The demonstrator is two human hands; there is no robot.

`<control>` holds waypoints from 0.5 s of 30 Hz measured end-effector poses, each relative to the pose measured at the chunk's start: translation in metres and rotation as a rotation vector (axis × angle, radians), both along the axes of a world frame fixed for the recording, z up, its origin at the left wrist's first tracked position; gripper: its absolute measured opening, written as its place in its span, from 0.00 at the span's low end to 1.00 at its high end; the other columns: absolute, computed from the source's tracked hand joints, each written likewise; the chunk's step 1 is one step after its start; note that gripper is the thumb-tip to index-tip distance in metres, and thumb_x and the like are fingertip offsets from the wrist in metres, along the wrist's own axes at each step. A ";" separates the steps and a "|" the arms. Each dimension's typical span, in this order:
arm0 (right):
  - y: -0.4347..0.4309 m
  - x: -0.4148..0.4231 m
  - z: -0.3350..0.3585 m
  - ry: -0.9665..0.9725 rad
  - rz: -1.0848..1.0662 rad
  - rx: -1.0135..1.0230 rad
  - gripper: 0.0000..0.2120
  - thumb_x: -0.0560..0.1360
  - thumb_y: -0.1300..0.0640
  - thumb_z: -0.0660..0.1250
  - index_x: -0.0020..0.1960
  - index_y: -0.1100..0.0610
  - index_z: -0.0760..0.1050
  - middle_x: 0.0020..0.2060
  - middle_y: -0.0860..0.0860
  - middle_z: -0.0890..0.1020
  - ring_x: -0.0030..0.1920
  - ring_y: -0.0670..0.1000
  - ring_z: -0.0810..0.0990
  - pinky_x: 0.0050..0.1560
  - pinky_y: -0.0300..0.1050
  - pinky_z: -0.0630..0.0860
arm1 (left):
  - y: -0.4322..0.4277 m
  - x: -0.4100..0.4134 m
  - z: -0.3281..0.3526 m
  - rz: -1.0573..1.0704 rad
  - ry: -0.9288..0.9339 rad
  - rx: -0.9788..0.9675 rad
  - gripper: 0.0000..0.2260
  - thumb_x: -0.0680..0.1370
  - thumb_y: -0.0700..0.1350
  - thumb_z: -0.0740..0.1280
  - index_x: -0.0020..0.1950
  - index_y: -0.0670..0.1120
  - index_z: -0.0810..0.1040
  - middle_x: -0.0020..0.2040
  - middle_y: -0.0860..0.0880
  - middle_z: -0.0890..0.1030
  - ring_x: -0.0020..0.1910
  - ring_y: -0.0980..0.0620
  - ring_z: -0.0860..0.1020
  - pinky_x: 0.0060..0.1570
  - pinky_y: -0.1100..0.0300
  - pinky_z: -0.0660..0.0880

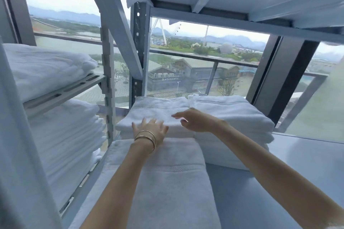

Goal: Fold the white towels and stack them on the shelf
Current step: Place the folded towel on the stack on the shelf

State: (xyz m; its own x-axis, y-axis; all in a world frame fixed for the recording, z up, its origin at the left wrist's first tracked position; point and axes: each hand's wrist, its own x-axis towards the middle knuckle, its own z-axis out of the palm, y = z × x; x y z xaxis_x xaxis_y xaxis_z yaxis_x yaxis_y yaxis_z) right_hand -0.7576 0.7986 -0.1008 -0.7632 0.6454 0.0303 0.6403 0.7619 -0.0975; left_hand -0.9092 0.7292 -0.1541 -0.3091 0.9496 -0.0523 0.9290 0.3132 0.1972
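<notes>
Metal shelf (307, 154) by a big window (204, 57), folded white towels (167, 182) stacked on it, left hand (152, 129) flat, fingers spread on the back-left stack (154, 109), right hand (195, 120) loosely open over it, maybe just touching, gripping nothing

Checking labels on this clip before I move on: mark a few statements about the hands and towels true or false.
1. The left hand wears gold bangles. True.
2. The right hand grips a rolled towel. False: its fingers are loose over the back left stack, holding nothing.
3. The back left stack and the back right stack sit side by side on the shelf. True.
4. The near towel is blue. False: it is white.
</notes>
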 end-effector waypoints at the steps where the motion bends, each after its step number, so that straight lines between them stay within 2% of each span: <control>1: -0.005 0.006 -0.004 -0.013 -0.010 -0.033 0.19 0.77 0.63 0.56 0.67 0.55 0.72 0.62 0.54 0.77 0.63 0.52 0.74 0.63 0.42 0.67 | -0.003 0.004 -0.002 -0.005 -0.037 -0.027 0.22 0.81 0.58 0.44 0.74 0.57 0.60 0.76 0.54 0.57 0.75 0.46 0.49 0.68 0.34 0.46; 3: -0.016 0.023 -0.011 -0.025 -0.014 -0.136 0.18 0.77 0.65 0.57 0.65 0.56 0.74 0.63 0.52 0.76 0.64 0.50 0.74 0.64 0.39 0.66 | -0.011 0.011 -0.002 0.080 -0.028 -0.048 0.21 0.82 0.55 0.45 0.72 0.54 0.63 0.74 0.53 0.61 0.75 0.47 0.52 0.68 0.33 0.44; 5: -0.026 0.046 -0.005 0.176 -0.052 -0.228 0.16 0.76 0.68 0.58 0.59 0.59 0.78 0.57 0.52 0.81 0.58 0.45 0.77 0.60 0.35 0.70 | -0.015 0.014 0.005 0.183 0.047 0.009 0.18 0.81 0.50 0.50 0.65 0.50 0.73 0.67 0.49 0.72 0.71 0.46 0.62 0.70 0.38 0.47; 7: -0.032 0.079 0.008 0.379 -0.107 -0.179 0.15 0.74 0.71 0.59 0.54 0.61 0.80 0.50 0.53 0.83 0.50 0.39 0.79 0.54 0.29 0.71 | -0.013 0.018 0.015 0.172 0.013 0.109 0.15 0.79 0.46 0.54 0.62 0.49 0.76 0.63 0.46 0.76 0.66 0.45 0.69 0.71 0.46 0.54; 9: -0.033 0.121 0.020 0.457 -0.200 -0.033 0.15 0.73 0.73 0.60 0.51 0.62 0.81 0.47 0.53 0.84 0.45 0.34 0.78 0.50 0.25 0.71 | -0.010 0.028 0.022 0.071 -0.081 0.199 0.16 0.78 0.41 0.56 0.64 0.49 0.75 0.63 0.44 0.76 0.64 0.44 0.71 0.66 0.53 0.62; 10: -0.033 0.142 0.025 0.479 -0.271 0.036 0.15 0.72 0.73 0.60 0.50 0.62 0.82 0.47 0.53 0.84 0.44 0.35 0.78 0.51 0.25 0.71 | -0.008 0.035 0.024 0.009 -0.118 0.245 0.17 0.78 0.40 0.57 0.66 0.49 0.74 0.63 0.43 0.76 0.64 0.43 0.71 0.64 0.54 0.65; 12: -0.030 0.185 0.029 0.492 -0.414 0.169 0.17 0.72 0.74 0.59 0.50 0.61 0.82 0.48 0.52 0.83 0.46 0.43 0.79 0.52 0.30 0.72 | -0.004 0.054 0.028 -0.121 -0.176 0.356 0.20 0.77 0.37 0.58 0.67 0.50 0.72 0.64 0.43 0.76 0.63 0.43 0.72 0.62 0.53 0.67; 15: -0.015 0.236 0.022 0.432 -0.523 0.295 0.19 0.70 0.74 0.58 0.49 0.59 0.83 0.48 0.55 0.83 0.48 0.54 0.80 0.51 0.44 0.75 | 0.009 0.083 0.033 -0.265 -0.222 0.485 0.20 0.77 0.35 0.58 0.67 0.51 0.73 0.66 0.46 0.74 0.64 0.44 0.72 0.61 0.54 0.67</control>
